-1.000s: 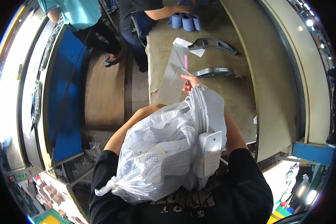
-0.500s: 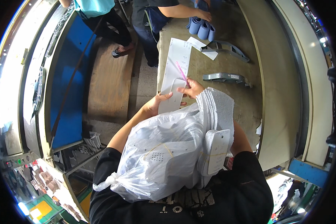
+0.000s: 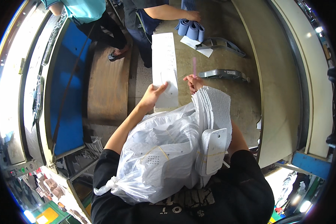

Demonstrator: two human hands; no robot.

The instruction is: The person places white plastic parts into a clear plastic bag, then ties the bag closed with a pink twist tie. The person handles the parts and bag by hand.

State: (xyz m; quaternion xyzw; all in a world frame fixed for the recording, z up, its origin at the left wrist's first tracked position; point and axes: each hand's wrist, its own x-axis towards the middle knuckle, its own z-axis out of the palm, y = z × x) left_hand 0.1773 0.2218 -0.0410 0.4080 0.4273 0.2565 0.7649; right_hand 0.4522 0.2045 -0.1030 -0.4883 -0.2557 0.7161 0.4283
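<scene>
Left hand (image 3: 152,98) has its grip pinched on the lower end of a long white sheet (image 3: 165,67), thumb on top, holding it flat out over the near edge of the table (image 3: 220,100) so its face is open to view. Right hand (image 3: 193,82) is curled, grip pressed together around a pink pen (image 3: 194,67) standing upright just beside the sheet's edge. That same forearm cradles a fanned stack of white cut pieces (image 3: 212,112) against the chest (it leaves the fingers free). A clear plastic bag (image 3: 156,156), knotted at the bottom corner, sits bulging in the lap, packed with more white pieces. Further up the table, another person's hand (image 3: 192,15) rests on blue rolls (image 3: 190,28), near two grey metal parts (image 3: 222,74).
</scene>
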